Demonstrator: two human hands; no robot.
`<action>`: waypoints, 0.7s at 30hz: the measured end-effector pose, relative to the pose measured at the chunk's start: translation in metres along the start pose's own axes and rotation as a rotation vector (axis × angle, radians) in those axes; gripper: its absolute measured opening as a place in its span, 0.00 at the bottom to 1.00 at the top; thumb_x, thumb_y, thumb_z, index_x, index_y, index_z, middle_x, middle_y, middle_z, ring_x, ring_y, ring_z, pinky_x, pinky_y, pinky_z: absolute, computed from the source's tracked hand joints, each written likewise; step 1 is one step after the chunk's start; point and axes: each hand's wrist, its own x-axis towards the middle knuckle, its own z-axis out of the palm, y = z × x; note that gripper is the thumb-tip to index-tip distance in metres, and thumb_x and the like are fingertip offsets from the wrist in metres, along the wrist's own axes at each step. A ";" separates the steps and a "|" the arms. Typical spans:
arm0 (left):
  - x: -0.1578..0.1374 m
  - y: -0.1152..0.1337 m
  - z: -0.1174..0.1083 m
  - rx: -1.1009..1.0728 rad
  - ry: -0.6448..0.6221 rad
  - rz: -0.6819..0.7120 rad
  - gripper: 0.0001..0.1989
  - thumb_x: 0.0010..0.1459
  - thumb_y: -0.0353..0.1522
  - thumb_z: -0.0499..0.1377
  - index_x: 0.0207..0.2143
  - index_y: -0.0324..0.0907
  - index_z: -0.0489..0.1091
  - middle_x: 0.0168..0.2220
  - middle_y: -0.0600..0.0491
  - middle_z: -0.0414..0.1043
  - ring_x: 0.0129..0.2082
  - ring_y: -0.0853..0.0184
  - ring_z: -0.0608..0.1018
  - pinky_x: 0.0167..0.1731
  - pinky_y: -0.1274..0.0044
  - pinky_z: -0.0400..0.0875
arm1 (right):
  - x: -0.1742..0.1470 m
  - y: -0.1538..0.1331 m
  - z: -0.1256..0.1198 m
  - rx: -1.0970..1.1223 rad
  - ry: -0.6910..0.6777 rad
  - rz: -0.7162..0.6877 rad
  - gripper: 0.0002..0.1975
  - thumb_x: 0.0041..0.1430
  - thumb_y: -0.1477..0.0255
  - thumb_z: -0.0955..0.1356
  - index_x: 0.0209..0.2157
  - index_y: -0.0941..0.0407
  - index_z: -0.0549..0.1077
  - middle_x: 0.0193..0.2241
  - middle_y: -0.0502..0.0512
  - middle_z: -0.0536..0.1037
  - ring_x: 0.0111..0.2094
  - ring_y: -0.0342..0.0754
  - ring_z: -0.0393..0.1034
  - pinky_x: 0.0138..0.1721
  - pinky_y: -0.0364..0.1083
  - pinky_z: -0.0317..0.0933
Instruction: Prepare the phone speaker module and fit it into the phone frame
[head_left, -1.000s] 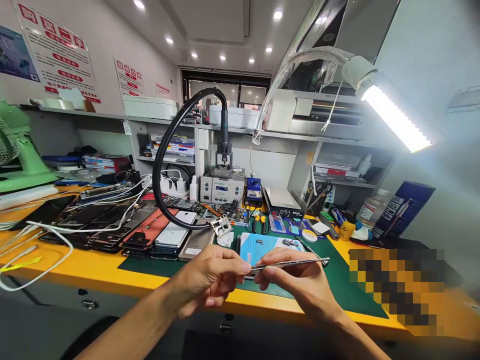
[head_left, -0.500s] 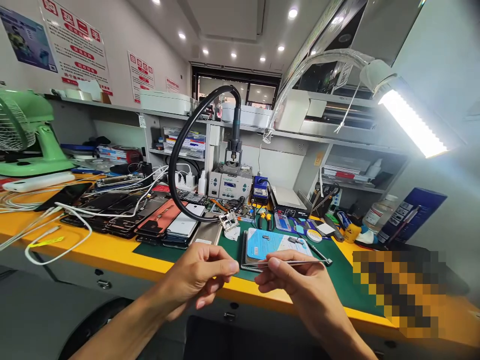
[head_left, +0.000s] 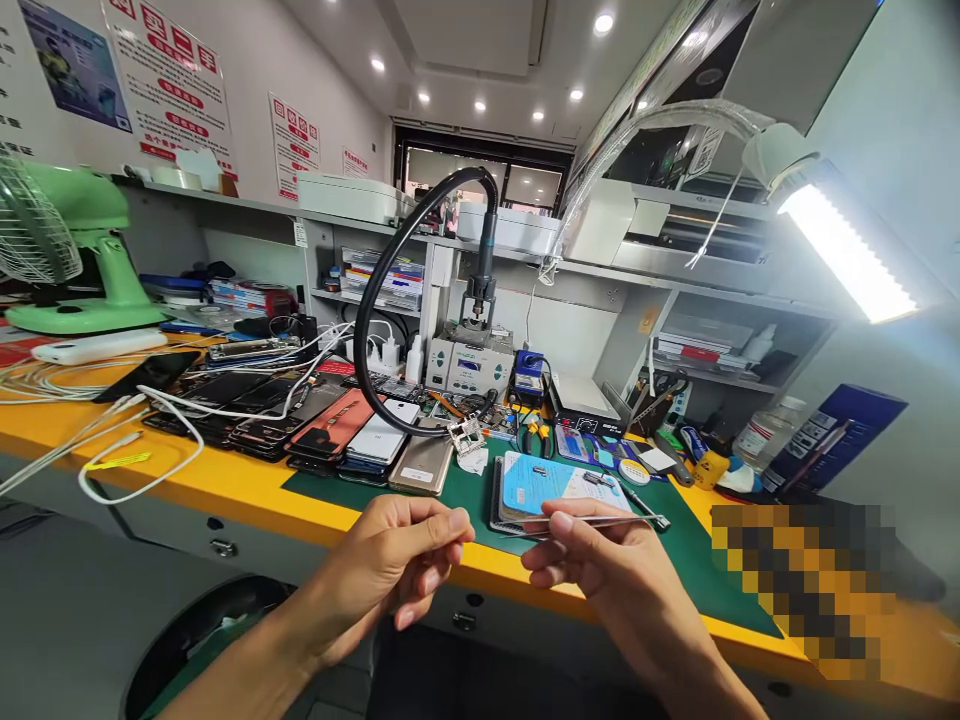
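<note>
My right hand (head_left: 600, 558) pinches a pair of thin metal tweezers (head_left: 611, 520), held nearly level with the tips pointing left. Across a small gap, my left hand (head_left: 409, 560) has thumb and forefinger pressed together; whatever sits between them, if anything, is too small to make out. Both hands are raised over the front edge of the bench. Behind the tweezers lies a blue and white pad (head_left: 529, 485) with small dark parts on its top. A metal bracket-like part (head_left: 466, 433) stands farther back on the green mat (head_left: 469, 510).
Several phones lie in stacks at the left, among them a red-orange one (head_left: 337, 425) and a gold one (head_left: 422, 465). White cables (head_left: 180, 405) run over them. A hot-air station (head_left: 469, 368) with a looping black hose (head_left: 367, 300) stands at the back. A bright lamp (head_left: 847, 250) hangs at right.
The view has shifted slightly, so the bench things appear farther right. My left hand's fingertips have drawn closer together. My right hand still holds the tweezers.
</note>
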 end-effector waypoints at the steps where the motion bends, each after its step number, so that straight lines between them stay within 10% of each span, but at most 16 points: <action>1: 0.000 -0.001 0.001 -0.011 -0.003 -0.002 0.15 0.55 0.40 0.69 0.25 0.36 0.77 0.19 0.56 0.66 0.13 0.79 0.60 0.08 0.88 0.56 | 0.001 0.001 0.000 0.009 -0.009 0.016 0.10 0.52 0.70 0.80 0.34 0.61 0.83 0.31 0.60 0.86 0.27 0.49 0.83 0.29 0.43 0.77; 21: 0.003 -0.006 -0.012 -0.282 -0.191 -0.397 0.10 0.51 0.32 0.70 0.30 0.31 0.79 0.24 0.56 0.66 0.15 0.80 0.62 0.06 0.89 0.50 | 0.007 0.004 0.004 -0.075 -0.237 0.165 0.11 0.57 0.70 0.77 0.32 0.59 0.74 0.30 0.62 0.86 0.29 0.49 0.83 0.34 0.47 0.76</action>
